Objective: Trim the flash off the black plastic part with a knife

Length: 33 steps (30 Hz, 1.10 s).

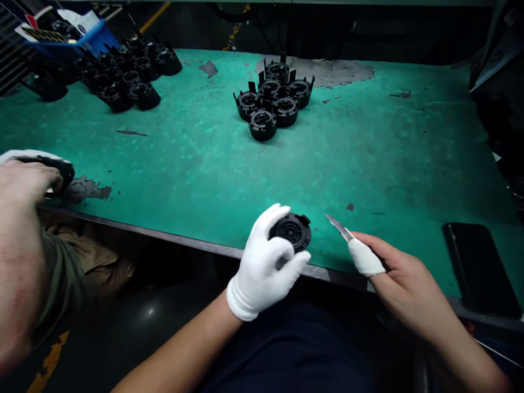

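My left hand, in a white glove, is closed around a round black plastic part above the table's front edge. The part's ribbed, ringed face is turned up toward me, and a small tab sticks out at its upper right. To the right, my right hand grips a craft knife with its blade pointing up and left. A white cover wraps the thumb of that hand. Blade and black part are a short gap apart. The knife's handle is mostly hidden in my fingers.
Several black cup-shaped parts stand grouped on the green table. More black parts are at the far left beside a blue bin. A phone lies at right. At left, a co-worker's hands hold a black part.
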Available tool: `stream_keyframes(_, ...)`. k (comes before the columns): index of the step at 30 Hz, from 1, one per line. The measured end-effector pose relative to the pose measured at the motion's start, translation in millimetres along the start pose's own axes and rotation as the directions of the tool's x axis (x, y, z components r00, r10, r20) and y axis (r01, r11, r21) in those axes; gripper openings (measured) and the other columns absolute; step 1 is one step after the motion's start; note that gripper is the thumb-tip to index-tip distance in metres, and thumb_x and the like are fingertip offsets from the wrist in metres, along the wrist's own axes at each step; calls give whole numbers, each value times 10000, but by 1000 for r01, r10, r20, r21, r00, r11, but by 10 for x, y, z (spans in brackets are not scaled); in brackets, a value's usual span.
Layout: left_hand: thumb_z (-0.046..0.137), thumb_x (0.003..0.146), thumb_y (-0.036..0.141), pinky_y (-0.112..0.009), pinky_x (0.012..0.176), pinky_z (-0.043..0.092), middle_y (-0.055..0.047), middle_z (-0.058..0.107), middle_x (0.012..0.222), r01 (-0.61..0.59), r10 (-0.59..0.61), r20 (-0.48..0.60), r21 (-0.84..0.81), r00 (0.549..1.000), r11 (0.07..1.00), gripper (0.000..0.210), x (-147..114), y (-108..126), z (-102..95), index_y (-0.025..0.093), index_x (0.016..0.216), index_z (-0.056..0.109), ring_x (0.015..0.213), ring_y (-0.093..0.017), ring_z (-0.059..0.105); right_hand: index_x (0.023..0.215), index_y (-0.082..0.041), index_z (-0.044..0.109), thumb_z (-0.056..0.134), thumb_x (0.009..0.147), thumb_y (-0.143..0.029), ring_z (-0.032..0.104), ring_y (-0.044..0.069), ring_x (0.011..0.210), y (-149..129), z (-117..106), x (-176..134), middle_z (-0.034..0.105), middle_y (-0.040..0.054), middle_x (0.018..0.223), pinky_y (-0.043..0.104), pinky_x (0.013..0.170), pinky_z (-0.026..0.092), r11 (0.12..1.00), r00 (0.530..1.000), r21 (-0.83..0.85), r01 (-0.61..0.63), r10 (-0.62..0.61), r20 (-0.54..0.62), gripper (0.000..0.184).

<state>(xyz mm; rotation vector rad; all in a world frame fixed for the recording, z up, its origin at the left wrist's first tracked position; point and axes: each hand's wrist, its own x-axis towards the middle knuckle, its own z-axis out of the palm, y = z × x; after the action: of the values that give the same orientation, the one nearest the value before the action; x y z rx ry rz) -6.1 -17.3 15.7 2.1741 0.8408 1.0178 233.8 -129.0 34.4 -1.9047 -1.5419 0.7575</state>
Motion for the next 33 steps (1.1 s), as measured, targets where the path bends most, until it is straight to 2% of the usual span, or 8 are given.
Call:
stream_keyframes(3,777,822,109,-529,1159,482,-115,559,1404,27,-41,-164,-85,986,996,283,-81,-16,-23,173,704,527,1374,-310,543,1305,-320,662,480,1131,-438,667,205,1009,22,21,10,691,-38,1174,264,825,513,998,1000,64,-23,24,-17,278)
stream_keyframes(6,674,925,119,-523,1178,469,-91,559,1443,72,-95,-259,-97,961,993,185,-98,-70,-31,226,1074,694,1396,-282,529,1383,-364,634,463,1145,-383,608,200,1173,19,59,57,634,-60,1312,272,955,468,993,997,99,68,-71,27,293)
stream_keyframes(8,615,998,237,-537,1223,417,-108,471,1564,139,-177,-239,-166,955,976,494,-72,-105,-20,294,1476,503,1461,-284,470,1419,-363,618,451,1138,-334,616,189,1139,2,95,107,639,-52,1284,274,916,469,991,987,44,130,-134,90,329)
stream_keyframes(10,698,945,449,-554,1257,363,-140,312,1674,224,-259,-123,-243,958,944,862,-31,-127,3,298,1635,205,1528,-324,372,1421,-315,627,425,1135,-330,639,190,1009,-20,136,164,666,-21,1151,291,820,471,980,974,-59,191,-182,137,350)
stream_keyframes(12,821,788,586,-564,1262,348,-168,248,1697,305,-307,27,-228,951,925,1160,6,-134,36,265,1652,117,1547,-368,323,1402,-262,646,397,1146,-353,631,205,914,-36,173,219,661,3,1020,316,759,452,955,964,-170,244,-220,147,368)
stream_keyframes(15,870,731,571,-567,1242,381,-174,435,1601,359,-346,130,-97,929,928,1117,38,-130,88,230,1609,269,1479,-370,442,1394,-237,653,359,1163,-380,613,227,853,-38,196,276,630,15,915,339,724,418,900,954,-319,297,-265,140,399)
stream_keyframes(29,840,770,533,-501,1125,513,-132,635,1339,255,-255,56,22,965,967,809,71,-114,160,190,1405,475,1245,-303,627,1422,-227,624,375,1096,-237,586,222,790,-74,93,346,582,14,867,357,627,346,802,933,-477,359,-289,216,411)
stream_keyframes(33,834,775,518,-511,1098,529,-128,639,1299,246,-246,25,24,969,969,776,62,-115,201,193,1388,486,1214,-305,635,1402,-231,644,370,1106,-247,602,240,821,-108,141,389,611,31,897,366,627,352,772,952,-559,302,-269,143,404)
